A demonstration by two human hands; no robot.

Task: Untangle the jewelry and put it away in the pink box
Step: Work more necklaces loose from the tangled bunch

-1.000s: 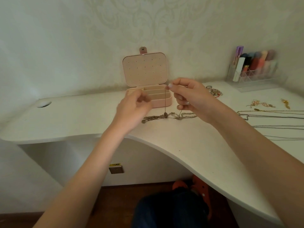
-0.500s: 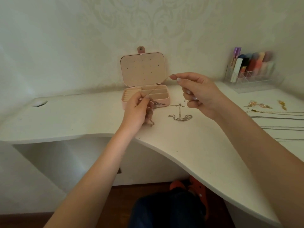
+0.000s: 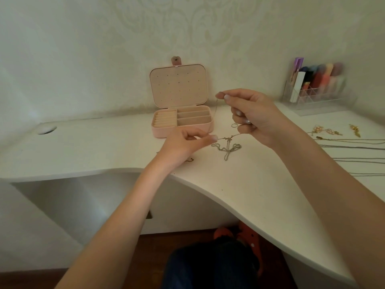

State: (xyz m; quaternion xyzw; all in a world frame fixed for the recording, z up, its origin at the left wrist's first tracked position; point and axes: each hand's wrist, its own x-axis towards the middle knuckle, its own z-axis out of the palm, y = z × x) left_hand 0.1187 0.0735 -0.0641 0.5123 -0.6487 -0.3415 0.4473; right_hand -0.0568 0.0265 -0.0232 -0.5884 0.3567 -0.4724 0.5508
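An open pink jewelry box (image 3: pixel 206 127) stands on the white desk (image 3: pixel 260 184) against the wall, its lid upright and its compartments showing. In front of it a tangled silver chain (image 3: pixel 227 147) lies partly on the desk and partly lifted. My left hand (image 3: pixel 183 144) pinches one strand of it between thumb and forefinger. My right hand (image 3: pixel 250 115), higher and to the right, pinches another strand at its fingertips, and a small ring hangs below its curled fingers. A short bit of gold chain (image 3: pixel 189 160) peeks out under my left wrist.
Several straightened chains (image 3: pixel 354 147) lie in rows at the desk's right, with gold earrings (image 3: pixel 327 131) behind them. A clear organizer (image 3: pixel 314 86) of cosmetics stands at the back right. A cable hole (image 3: pixel 46 129) is at the far left. My knees and orange slippers show below.
My left hand moved right and down to the desk, drawing its strand taut near the tangle. The strand that ran slanting between my hands now hangs straight down from my right fingertips.
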